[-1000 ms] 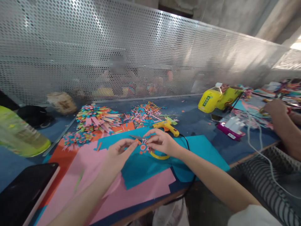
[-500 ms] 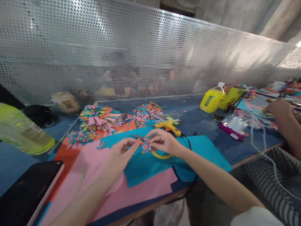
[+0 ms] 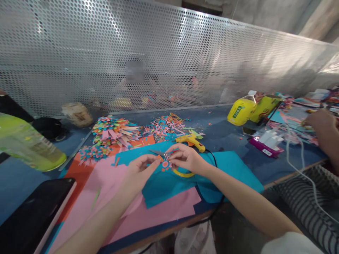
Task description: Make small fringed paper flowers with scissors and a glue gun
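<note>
Head camera view: two bare hands meet over a blue bench [image 3: 225,135] strewn with cut paper. The left hand [image 3: 139,173] and the right hand [image 3: 186,158] each pinch one edge of a single small paper flower [image 3: 165,164], orange and pink with a blue centre, which sits between them on the teal sheet [image 3: 233,169]. The fingers [image 3: 153,163] of both hands are closed on the flower's rim.

One pair of scissors [image 3: 159,153] lies just behind the flower, blades pointing left, and one yellow ring [image 3: 182,174], partly hidden under the right hand, lies on the teal sheet. One yellow glue gun [image 3: 191,140] rests just beyond the right hand, its black cord running toward the bench's front edge.

Coloured sheets overlap beneath the hands: teal on top, pink [image 3: 164,215] below, orange [image 3: 76,169] at the left. Farther back sit two fringed paper rosettes, a large one [image 3: 112,130] and a small one [image 3: 94,152], beside one loose heap of paper scraps [image 3: 166,125].

Two yellow bottles [image 3: 242,110] lie on their sides at the right, near one white charger block [image 3: 268,141]. One green bottle [image 3: 29,144] lies at the left, with one dark phone [image 3: 34,215] near the front corner. A co-worker's hand [image 3: 321,123] shows at the far right. A perforated metal screen [image 3: 169,60] backs the bench.
</note>
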The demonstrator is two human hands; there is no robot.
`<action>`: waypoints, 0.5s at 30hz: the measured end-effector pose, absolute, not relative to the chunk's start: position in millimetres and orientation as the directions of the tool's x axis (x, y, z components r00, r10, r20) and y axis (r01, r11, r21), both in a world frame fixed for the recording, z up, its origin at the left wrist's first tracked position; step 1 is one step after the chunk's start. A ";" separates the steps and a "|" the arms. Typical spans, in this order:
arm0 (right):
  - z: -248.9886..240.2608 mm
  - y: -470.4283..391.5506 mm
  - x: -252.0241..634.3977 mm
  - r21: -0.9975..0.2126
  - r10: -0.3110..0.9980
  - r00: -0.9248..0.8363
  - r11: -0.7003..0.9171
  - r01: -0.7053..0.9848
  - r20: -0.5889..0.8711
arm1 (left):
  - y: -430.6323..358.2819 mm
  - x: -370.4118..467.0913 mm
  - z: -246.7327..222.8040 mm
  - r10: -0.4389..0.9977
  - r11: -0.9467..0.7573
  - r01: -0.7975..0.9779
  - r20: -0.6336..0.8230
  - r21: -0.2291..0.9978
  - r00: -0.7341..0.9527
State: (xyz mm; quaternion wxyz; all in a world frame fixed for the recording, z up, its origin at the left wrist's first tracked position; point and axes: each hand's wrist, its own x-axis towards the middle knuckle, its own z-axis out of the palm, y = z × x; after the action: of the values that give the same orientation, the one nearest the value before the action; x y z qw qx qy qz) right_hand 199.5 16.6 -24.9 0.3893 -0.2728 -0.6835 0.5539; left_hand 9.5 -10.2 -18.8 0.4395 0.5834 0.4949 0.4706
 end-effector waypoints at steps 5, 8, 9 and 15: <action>-25.5 16.5 200.6 -0.963 0.796 -0.553 0.264 -0.051 0.247 | -11.7 9.9 -17.5 0.993 -0.109 0.140 0.102 0.984 0.058; -25.4 16.4 200.9 -0.962 0.796 -0.552 0.268 -0.048 0.250 | -12.0 9.8 -16.3 0.993 -0.108 0.141 0.099 0.984 0.066; -25.0 16.3 201.0 -0.962 0.798 -0.549 0.269 -0.046 0.249 | -12.0 9.8 -16.0 0.993 -0.106 0.140 0.097 0.984 0.069; -23.5 15.6 201.7 -0.962 0.798 -0.551 0.271 -0.033 0.244 | -11.2 10.3 -16.1 0.992 -0.112 0.150 0.101 0.982 0.081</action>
State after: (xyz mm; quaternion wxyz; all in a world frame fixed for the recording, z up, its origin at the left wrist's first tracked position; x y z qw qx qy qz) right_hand 201.7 15.6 -23.5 0.3864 -0.2744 -0.6973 0.5378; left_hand 10.3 -11.2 -16.1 0.4502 0.5811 0.4911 0.4675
